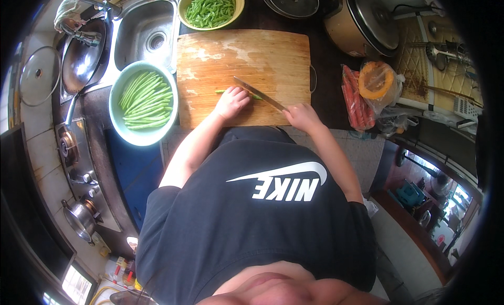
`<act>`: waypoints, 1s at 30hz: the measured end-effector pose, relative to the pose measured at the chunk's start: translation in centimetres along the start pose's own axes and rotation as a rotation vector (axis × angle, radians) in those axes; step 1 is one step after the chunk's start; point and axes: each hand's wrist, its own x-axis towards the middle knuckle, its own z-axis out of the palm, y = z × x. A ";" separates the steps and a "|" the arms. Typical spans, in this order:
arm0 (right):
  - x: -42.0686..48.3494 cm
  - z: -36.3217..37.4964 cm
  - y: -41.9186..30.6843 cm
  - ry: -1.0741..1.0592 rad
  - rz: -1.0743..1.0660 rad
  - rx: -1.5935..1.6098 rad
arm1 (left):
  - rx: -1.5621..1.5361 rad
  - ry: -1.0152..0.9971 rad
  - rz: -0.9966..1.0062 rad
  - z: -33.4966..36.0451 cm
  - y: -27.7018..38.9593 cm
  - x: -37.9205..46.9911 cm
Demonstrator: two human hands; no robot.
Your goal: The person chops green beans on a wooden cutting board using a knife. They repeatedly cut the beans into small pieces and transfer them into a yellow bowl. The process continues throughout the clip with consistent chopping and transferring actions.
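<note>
My left hand [234, 102] presses a green bean [219, 92] against the wooden cutting board [244, 49], fingers curled over its middle. In my right hand [302, 116] is the handle end of a kitchen knife [262, 94]. Its blade slants up and to the left across the bean, close beside my left fingertips. A short stretch of bean [256, 97] shows at the blade, partly hidden by it. To the left of the board, a pale blue-green bowl [113, 104] holds whole green beans [147, 102]. Beyond the board, cut bean pieces [210, 7] fill a yellow bowl [182, 9].
A steel sink [132, 41] lies at the back left, with a wok [82, 54] beside it. At the right are bagged red sausage-like items [356, 100], a wrapped piece of pumpkin [376, 82] and a rice cooker [346, 25]. A dark pan lid [293, 1] rests at the back.
</note>
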 end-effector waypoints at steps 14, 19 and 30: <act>2.3 1.0 -1.7 -0.035 0.088 0.061 | 0.012 0.050 0.027 -0.5 0.2 0.6; 1.8 1.0 -1.7 0.020 0.103 0.109 | 0.021 0.062 0.028 -0.2 0.0 0.3; 0.1 0.4 -2.0 -0.006 0.036 0.023 | 0.014 0.063 0.024 -0.3 0.1 0.3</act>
